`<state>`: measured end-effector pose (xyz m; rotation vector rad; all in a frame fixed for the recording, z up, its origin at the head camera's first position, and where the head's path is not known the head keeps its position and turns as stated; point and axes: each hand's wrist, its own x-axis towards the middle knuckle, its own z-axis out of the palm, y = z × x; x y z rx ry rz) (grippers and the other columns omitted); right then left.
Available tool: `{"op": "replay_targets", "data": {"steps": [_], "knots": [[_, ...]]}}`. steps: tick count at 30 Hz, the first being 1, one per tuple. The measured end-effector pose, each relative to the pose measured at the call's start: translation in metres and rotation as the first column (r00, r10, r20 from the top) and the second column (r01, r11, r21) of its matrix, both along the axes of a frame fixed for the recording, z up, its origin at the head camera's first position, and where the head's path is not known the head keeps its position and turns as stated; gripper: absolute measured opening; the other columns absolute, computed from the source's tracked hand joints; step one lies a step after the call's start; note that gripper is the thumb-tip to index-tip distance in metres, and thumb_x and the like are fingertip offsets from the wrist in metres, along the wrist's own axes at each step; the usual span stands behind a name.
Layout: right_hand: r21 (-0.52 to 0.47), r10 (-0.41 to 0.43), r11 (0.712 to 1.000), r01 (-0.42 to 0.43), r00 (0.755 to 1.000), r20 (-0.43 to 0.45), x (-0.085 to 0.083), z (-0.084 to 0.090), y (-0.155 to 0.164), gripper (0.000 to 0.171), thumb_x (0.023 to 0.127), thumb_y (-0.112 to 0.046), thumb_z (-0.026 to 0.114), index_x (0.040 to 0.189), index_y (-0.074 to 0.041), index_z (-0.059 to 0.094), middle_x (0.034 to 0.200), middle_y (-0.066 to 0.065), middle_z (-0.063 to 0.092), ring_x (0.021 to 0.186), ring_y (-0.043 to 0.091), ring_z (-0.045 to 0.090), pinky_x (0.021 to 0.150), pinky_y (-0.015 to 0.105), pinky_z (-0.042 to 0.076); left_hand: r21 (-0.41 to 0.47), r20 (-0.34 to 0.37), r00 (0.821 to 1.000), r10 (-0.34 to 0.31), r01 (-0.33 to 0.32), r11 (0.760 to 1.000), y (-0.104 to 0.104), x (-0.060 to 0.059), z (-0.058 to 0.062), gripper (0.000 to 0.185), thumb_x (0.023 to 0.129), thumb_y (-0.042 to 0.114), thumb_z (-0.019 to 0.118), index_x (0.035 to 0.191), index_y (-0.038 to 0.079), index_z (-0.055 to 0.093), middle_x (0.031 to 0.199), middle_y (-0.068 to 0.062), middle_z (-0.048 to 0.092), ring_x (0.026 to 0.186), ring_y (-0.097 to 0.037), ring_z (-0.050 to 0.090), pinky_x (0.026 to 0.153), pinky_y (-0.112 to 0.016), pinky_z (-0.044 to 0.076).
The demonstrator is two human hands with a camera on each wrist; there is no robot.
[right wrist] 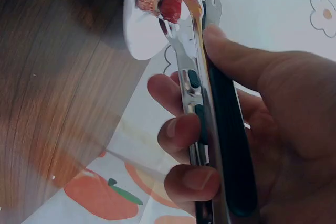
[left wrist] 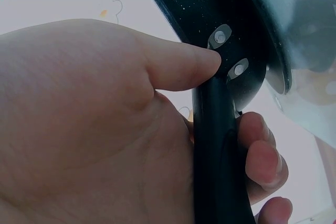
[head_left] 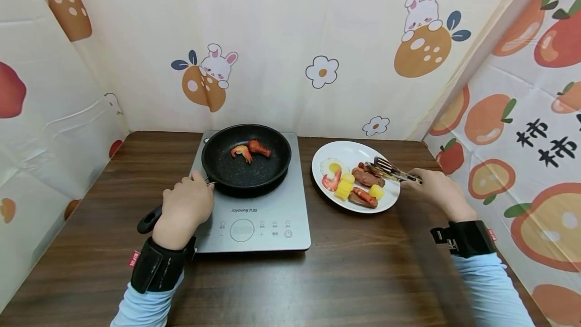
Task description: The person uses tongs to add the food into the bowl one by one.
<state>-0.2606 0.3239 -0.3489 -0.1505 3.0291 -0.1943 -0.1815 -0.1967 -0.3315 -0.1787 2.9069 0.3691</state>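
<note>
Fingers point(right wrist: 181, 129) of right hand point(head_left: 436, 188) clamp metal tongs point(head_left: 392, 169), tips at a sausage point(head_left: 366, 177) on the white plate point(head_left: 358, 153); likely light, slick, best pinched mid-length. Left hand point(head_left: 186, 208) grips frying pan point(head_left: 245, 158) handle point(left wrist: 215, 156) on induction cooker point(head_left: 254, 221); rigid, probably heavy.

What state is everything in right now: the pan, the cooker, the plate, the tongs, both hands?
Frying pan: on the cooker, holding a shrimp and a drumstick.
Induction cooker: flat on the table; on or off, cannot tell.
Plate: loaded with food.
Tongs: tips over the plate's food.
Left hand: grips the pan handle.
Right hand: grips the tongs.
</note>
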Motion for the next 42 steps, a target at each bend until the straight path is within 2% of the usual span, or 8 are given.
{"op": "replay_targets", "data": {"steps": [4, 9, 15, 18, 23, 28, 37, 42], "knots": [[0.011, -0.037, 0.999, 0.038, 0.998, -0.042, 0.002, -0.005, -0.003, 0.049, 0.098, -0.041, 0.066, 0.127, -0.001, 0.062, 0.115, 0.029, 0.069, 0.094, 0.044, 0.067, 0.07, 0.058, 0.052, -0.001, -0.004, 1.0, 0.0, 0.0, 1.0, 0.0, 0.0, 0.001, 0.047, 0.111, 0.025, 0.036, 0.125, -0.02, 0.038, 0.114, -0.042, 0.055, 0.107, -0.055, 0.059, 0.091, -0.065, 0.044], [-0.027, -0.108, 0.994, 0.106, 0.991, -0.082, 0.007, -0.013, -0.009, 0.044, 0.102, -0.04, 0.06, 0.128, -0.005, 0.061, 0.113, 0.031, 0.068, 0.083, 0.042, 0.066, 0.055, 0.045, 0.045, -0.001, -0.005, 1.0, 0.001, -0.001, 1.0, 0.001, 0.001, 0.001, 0.048, 0.111, 0.025, 0.036, 0.125, -0.02, 0.038, 0.115, -0.042, 0.055, 0.107, -0.056, 0.058, 0.092, -0.066, 0.044], [-0.061, -0.145, 0.988, 0.139, 0.983, -0.113, 0.011, -0.022, -0.011, 0.042, 0.105, -0.04, 0.055, 0.13, -0.008, 0.06, 0.111, 0.032, 0.067, 0.076, 0.039, 0.065, 0.052, 0.04, 0.039, -0.002, -0.004, 1.0, 0.003, -0.003, 1.0, 0.001, 0.002, 0.001, 0.048, 0.111, 0.025, 0.036, 0.125, -0.02, 0.038, 0.115, -0.043, 0.055, 0.108, -0.056, 0.058, 0.092, -0.066, 0.044], [-0.076, -0.153, 0.987, 0.145, 0.981, -0.122, 0.011, -0.023, -0.012, 0.041, 0.105, -0.041, 0.055, 0.128, -0.008, 0.061, 0.111, 0.031, 0.068, 0.08, 0.041, 0.066, 0.052, 0.041, 0.041, -0.003, -0.003, 1.0, 0.002, -0.002, 1.0, 0.001, 0.001, 0.001, 0.048, 0.111, 0.026, 0.035, 0.125, -0.02, 0.038, 0.115, -0.043, 0.055, 0.108, -0.056, 0.058, 0.092, -0.066, 0.044], [-0.114, -0.166, 0.981, 0.157, 0.983, -0.075, 0.011, -0.023, -0.014, 0.047, 0.105, -0.046, 0.052, 0.129, -0.007, 0.061, 0.116, 0.028, 0.068, 0.09, 0.042, 0.066, 0.056, 0.041, 0.043, -0.006, 0.004, 1.0, 0.002, -0.002, 1.0, 0.001, 0.0, 0.001, 0.049, 0.111, 0.026, 0.035, 0.127, -0.02, 0.037, 0.115, -0.042, 0.055, 0.108, -0.056, 0.058, 0.093, -0.066, 0.044], [-0.137, -0.172, 0.977, 0.161, 0.983, -0.066, 0.011, -0.022, -0.02, 0.049, 0.104, -0.049, 0.052, 0.129, -0.008, 0.063, 0.118, 0.027, 0.068, 0.091, 0.041, 0.066, 0.057, 0.04, 0.042, -0.008, 0.005, 1.0, 0.007, -0.007, 1.0, 0.0, 0.0, 0.001, 0.049, 0.111, 0.026, 0.035, 0.126, -0.02, 0.037, 0.116, -0.043, 0.054, 0.109, -0.056, 0.058, 0.093, -0.066, 0.043], [-0.146, -0.18, 0.976, 0.162, 0.977, -0.118, 0.013, -0.015, -0.039, 0.052, 0.104, -0.054, 0.049, 0.131, -0.012, 0.062, 0.123, 0.028, 0.067, 0.098, 0.048, 0.065, 0.058, 0.046, 0.044, -0.006, 0.012, 1.0, 0.008, -0.008, 1.0, 0.001, 0.0, 0.0, 0.047, 0.111, 0.026, 0.035, 0.124, -0.019, 0.038, 0.114, -0.042, 0.055, 0.107, -0.054, 0.059, 0.091, -0.065, 0.044], [-0.145, -0.159, 0.98, 0.137, 0.975, -0.157, 0.014, -0.009, -0.052, 0.048, 0.104, -0.052, 0.051, 0.131, -0.014, 0.062, 0.119, 0.028, 0.068, 0.089, 0.046, 0.067, 0.052, 0.041, 0.04, -0.008, 0.008, 1.0, 0.006, -0.006, 1.0, 0.0, 0.0, 0.002, 0.047, 0.111, 0.025, 0.035, 0.123, -0.02, 0.038, 0.112, -0.041, 0.055, 0.106, -0.054, 0.058, 0.09, -0.064, 0.044]]}}
